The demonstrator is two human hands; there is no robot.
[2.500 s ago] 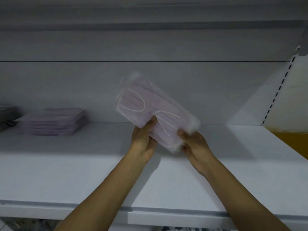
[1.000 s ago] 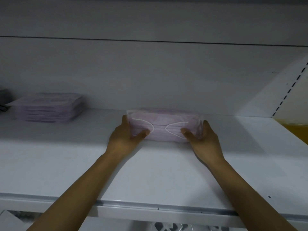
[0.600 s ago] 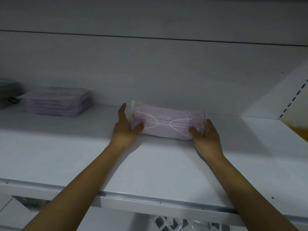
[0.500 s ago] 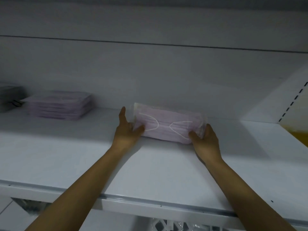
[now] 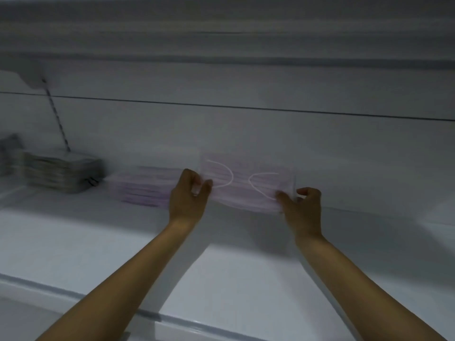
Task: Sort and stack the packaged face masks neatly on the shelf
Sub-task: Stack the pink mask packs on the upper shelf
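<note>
A clear pack of purple face masks (image 5: pixel 248 187) with white ear loops is held a little above the white shelf (image 5: pixel 246 271), near the back wall. My left hand (image 5: pixel 189 195) pinches its left end. My right hand (image 5: pixel 301 207) grips its right end, thumb on the front. Just left of the pack, a stack of purple mask packs (image 5: pixel 142 188) lies on the shelf. The frame is blurred by motion.
A stack of grey mask packs (image 5: pixel 61 172) lies further left, with another grey pile (image 5: pixel 8 156) at the left edge. A slotted upright (image 5: pixel 55 114) runs up the back wall above them. The shelf's front lip (image 5: pixel 147 313) crosses the foreground.
The pack has been lifted off the shelf and carried left, close to the purple stack. Both hands moved with it, and the view swung left.
</note>
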